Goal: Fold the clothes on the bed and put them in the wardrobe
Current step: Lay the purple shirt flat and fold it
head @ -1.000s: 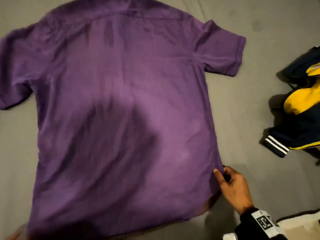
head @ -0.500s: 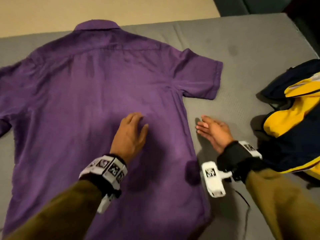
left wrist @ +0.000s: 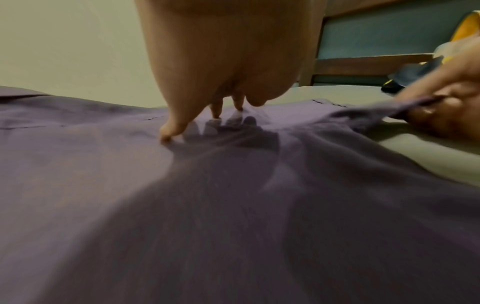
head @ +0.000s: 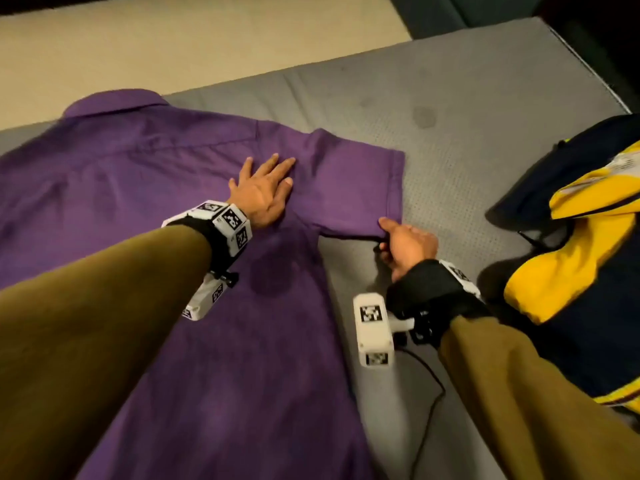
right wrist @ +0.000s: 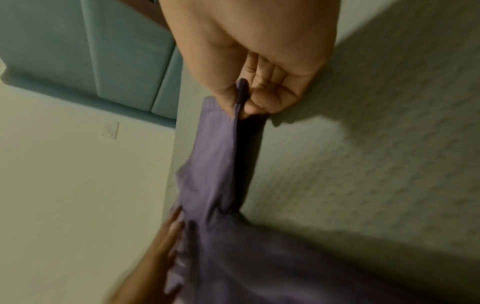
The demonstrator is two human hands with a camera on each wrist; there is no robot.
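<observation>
- grey bed (head: 433, 98) fills the frame, with a purple shirt (head: 156, 174) spread flat across its left and centre.
- left hand (head: 263, 195), fingers straight and spread, presses the shirt near the shoulder.
- right hand (head: 405, 244) pinches the sleeve (head: 356, 188) hem at centre right.
- navy and yellow garment (head: 571, 254) lies at the right edge.
</observation>
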